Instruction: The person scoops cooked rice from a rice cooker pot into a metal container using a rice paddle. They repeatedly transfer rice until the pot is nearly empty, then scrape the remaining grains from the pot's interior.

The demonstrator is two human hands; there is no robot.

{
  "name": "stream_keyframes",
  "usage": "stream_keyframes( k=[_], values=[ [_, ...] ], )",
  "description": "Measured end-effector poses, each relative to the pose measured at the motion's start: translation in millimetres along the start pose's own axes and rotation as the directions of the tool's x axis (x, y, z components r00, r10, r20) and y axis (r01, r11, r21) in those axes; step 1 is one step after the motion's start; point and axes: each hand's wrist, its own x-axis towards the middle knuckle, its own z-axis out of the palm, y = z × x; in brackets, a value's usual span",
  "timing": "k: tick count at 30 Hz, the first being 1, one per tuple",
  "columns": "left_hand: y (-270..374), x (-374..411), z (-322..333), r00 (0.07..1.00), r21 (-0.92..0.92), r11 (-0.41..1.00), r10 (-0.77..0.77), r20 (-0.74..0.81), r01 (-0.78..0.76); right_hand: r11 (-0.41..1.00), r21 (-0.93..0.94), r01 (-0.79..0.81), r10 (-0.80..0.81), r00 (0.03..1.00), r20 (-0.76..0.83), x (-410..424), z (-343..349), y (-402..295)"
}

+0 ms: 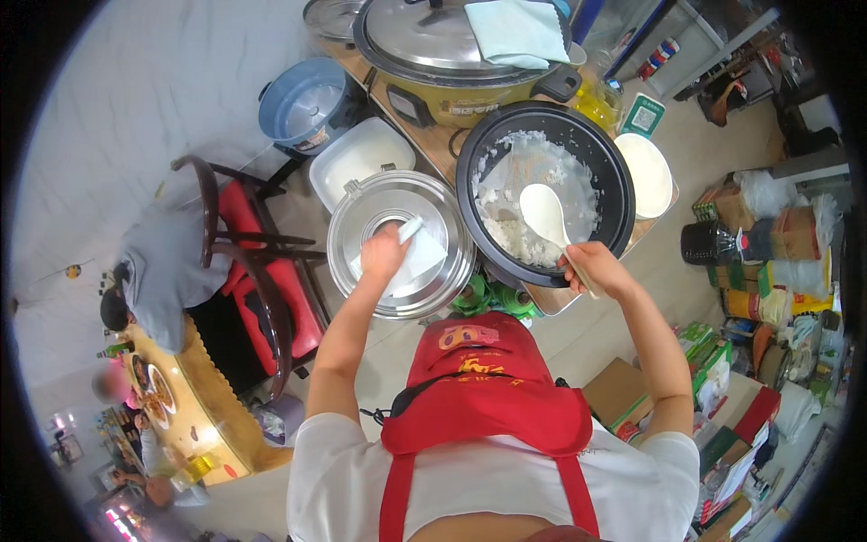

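My left hand grips a folded pale cloth at the middle of a round stainless steel lid. Whether my fingers also hold the lid's knob is hidden. In my right hand is the handle of a white rice paddle, its blade over a black inner pot. Cooked rice lies along the pot's near side, with a thin layer of grains stuck to the bottom and wall. The pot rests on a wooden table beside the lid, close to its right edge.
Behind the pot stands a large rice cooker with a cloth on its lid. A white tub sits right of the pot. A plastic container and a blue cooker body are at left, near red-seated chairs and a seated person.
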Motion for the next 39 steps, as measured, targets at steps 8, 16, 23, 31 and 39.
stream_keyframes(
  k=[8, 16, 23, 31, 39],
  values=[
    [7.0, -5.2, -3.4, 0.995, -0.093, 0.992, -0.093, -0.029, 0.090, 0.982, -0.171, -0.076, 0.087, 0.994, 0.061, 100.5, -46.6, -1.6],
    [90.6, -13.1, -20.4, 0.914, -0.462, 0.830, -0.396, -0.092, 0.313, 0.968, -0.244, -0.056, 0.144, 0.922, 0.359, 172.3, -45.3, -25.9],
    [178.2, 5.4, -17.1, 0.853, -0.665, 0.656, -0.519, -0.053, 0.358, 0.435, -0.844, 0.314, 0.312, 0.826, 0.469, 134.4, -52.2, -86.4],
    [196.7, 25.4, -1.2, 0.793, -0.592, 0.692, -0.593, -0.139, 0.414, 0.676, -0.701, 0.227, 0.145, 0.892, 0.429, 182.7, -88.0, -64.3],
    [184.6, 37.3, -3.4, 0.813, -0.536, 0.736, -0.564, -0.146, 0.414, 0.489, -0.763, 0.422, 0.246, 0.773, 0.584, 175.2, -50.6, -51.2]
  ],
)
